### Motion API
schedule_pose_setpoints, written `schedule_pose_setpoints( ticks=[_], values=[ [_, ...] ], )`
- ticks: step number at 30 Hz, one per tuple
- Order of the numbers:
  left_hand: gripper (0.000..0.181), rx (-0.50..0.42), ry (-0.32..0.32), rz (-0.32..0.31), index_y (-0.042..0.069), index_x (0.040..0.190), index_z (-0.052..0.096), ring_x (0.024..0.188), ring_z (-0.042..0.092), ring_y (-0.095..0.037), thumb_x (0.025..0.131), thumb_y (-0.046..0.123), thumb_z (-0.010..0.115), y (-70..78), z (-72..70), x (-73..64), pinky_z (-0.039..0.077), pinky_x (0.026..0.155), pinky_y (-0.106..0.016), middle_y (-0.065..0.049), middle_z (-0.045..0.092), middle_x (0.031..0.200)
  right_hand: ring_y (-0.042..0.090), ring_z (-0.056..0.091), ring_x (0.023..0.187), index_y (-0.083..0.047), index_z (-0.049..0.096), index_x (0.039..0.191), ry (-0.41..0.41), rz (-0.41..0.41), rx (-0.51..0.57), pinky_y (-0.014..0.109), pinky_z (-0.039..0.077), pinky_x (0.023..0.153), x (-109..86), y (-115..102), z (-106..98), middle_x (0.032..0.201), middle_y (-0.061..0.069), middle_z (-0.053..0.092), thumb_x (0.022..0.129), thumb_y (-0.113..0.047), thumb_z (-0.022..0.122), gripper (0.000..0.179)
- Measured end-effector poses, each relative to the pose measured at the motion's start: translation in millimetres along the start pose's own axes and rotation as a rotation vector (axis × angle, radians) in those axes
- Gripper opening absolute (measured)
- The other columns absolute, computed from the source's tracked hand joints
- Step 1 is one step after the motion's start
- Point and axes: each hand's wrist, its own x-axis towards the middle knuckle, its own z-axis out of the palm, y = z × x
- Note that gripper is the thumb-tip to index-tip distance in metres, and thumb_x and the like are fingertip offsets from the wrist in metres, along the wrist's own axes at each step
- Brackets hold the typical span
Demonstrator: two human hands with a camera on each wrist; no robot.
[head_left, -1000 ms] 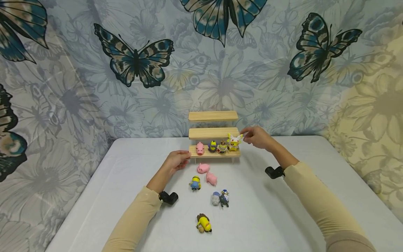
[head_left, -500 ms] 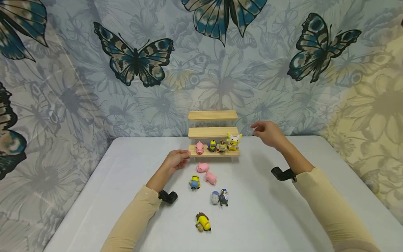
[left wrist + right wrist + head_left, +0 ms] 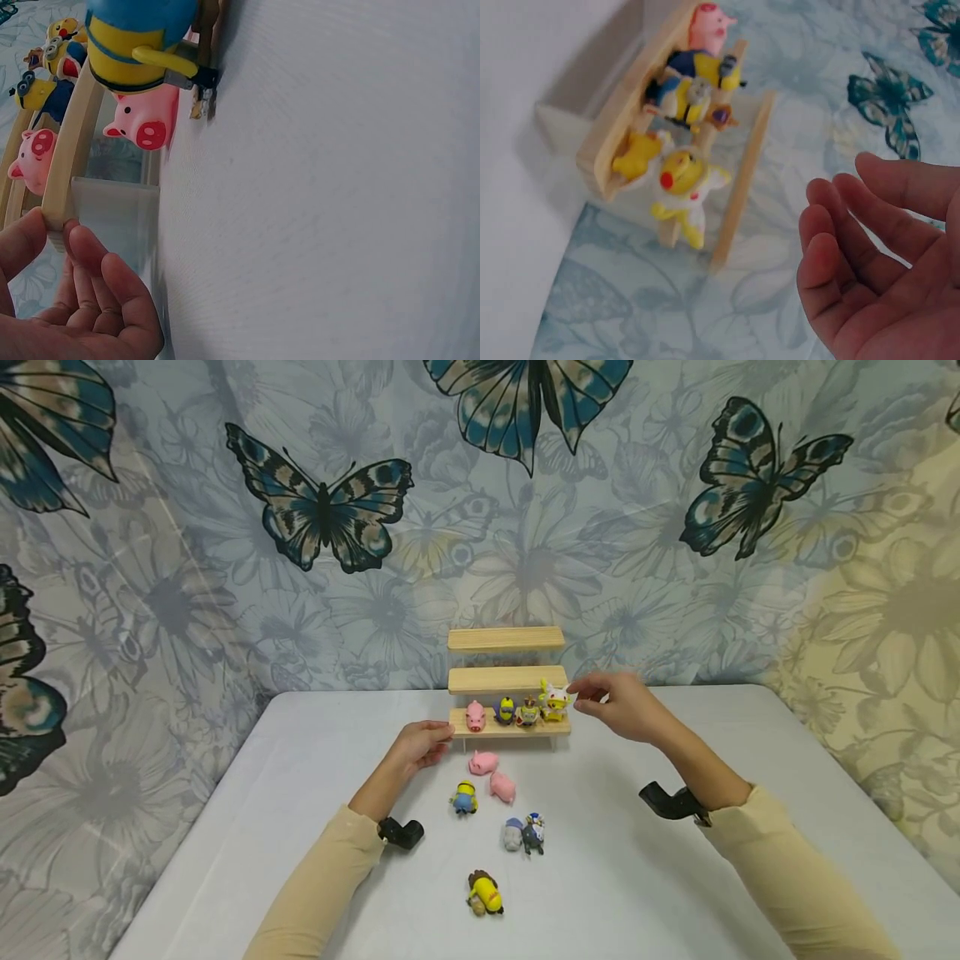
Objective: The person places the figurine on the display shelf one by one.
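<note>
My left hand (image 3: 422,745) pinches the left end of the bottom board of a three-tier wooden display shelf (image 3: 506,678); in the left wrist view the thumb and forefinger grip the board's corner. My right hand (image 3: 619,705) hovers beside the right end, fingers loosely bent, with nothing in it. Closest to it stands a yellow-and-white figurine with long ears (image 3: 555,700), apart from the fingers in the right wrist view. Along the same board stand a pink pig (image 3: 476,717), a minion in dark blue (image 3: 505,711) and a crowned minion figurine (image 3: 528,713).
On the white table (image 3: 337,893) in front of the shelf lie two pink pigs (image 3: 484,762), a blue-clad minion (image 3: 464,797), a grey figurine (image 3: 513,834) beside a dark one (image 3: 534,834), and a yellow-and-brown figurine (image 3: 486,893). A butterfly-print cloth (image 3: 525,552) hangs behind.
My right hand drew away from the long-eared figurine to the right, then came back down and left close to it. The left hand keeps its hold on the shelf.
</note>
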Motion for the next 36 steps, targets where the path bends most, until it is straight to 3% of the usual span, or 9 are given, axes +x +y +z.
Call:
schedule_pose_setpoints(
  ticks=[7, 13, 17, 24, 36],
  values=[
    [0.034, 0.007, 0.000, 0.000, 0.007, 0.124, 0.062, 0.072, 0.059, -0.008, 0.093, 0.023, 0.066, 0.5, 0.3, -0.8, 0.048, 0.064, -0.022, 0.000, 0.067, 0.093, 0.015, 0.059, 0.084, 0.000, 0.068, 0.113, -0.054, -0.100, 0.005, 0.029, 0.048, 0.070, -5.3, -9.1, 23.4, 0.093, 0.006, 0.068, 0.093, -0.006, 0.063, 0.022],
    [0.034, 0.009, 0.000, 0.007, 0.007, 0.124, 0.062, 0.072, 0.059, -0.008, 0.093, 0.023, 0.066, 1.1, -0.7, -0.2, 0.048, 0.064, -0.022, -0.001, 0.068, 0.095, 0.009, 0.056, 0.079, -0.004, 0.070, 0.108, -0.180, -0.180, 0.016, 0.024, 0.047, 0.065, -9.5, -13.3, 43.6, 0.094, 0.005, 0.069, 0.092, -0.007, 0.064, 0.017],
    [0.035, 0.014, 0.000, 0.002, 0.008, 0.125, 0.062, 0.073, 0.059, -0.008, 0.093, 0.022, 0.066, 1.8, -0.2, 0.5, 0.048, 0.064, -0.022, 0.000, 0.067, 0.093, 0.009, 0.058, 0.084, -0.008, 0.071, 0.106, -0.276, -0.197, -0.004, 0.024, 0.050, 0.070, -11.7, -15.3, 55.4, 0.100, 0.005, 0.069, 0.093, -0.012, 0.065, 0.015],
    [0.038, 0.024, 0.001, -0.013, 0.009, 0.127, 0.061, 0.077, 0.060, -0.010, 0.093, 0.024, 0.066, 3.3, -0.7, -0.3, 0.049, 0.067, -0.023, -0.002, 0.067, 0.099, 0.015, 0.060, 0.089, -0.005, 0.072, 0.105, -0.396, -0.227, -0.036, 0.037, 0.053, 0.080, -14.4, -15.7, 76.3, 0.100, 0.008, 0.069, 0.090, -0.012, 0.068, 0.017],
    [0.036, 0.020, 0.003, -0.005, 0.008, 0.125, 0.062, 0.075, 0.060, -0.009, 0.093, 0.023, 0.066, 0.1, -0.8, 0.6, 0.049, 0.065, -0.023, -0.001, 0.067, 0.095, 0.016, 0.059, 0.097, -0.011, 0.073, 0.105, -0.507, -0.198, -0.095, 0.030, 0.050, 0.084, -21.9, -14.3, 101.6, 0.104, -0.002, 0.070, 0.083, -0.010, 0.075, 0.022]
  ],
)
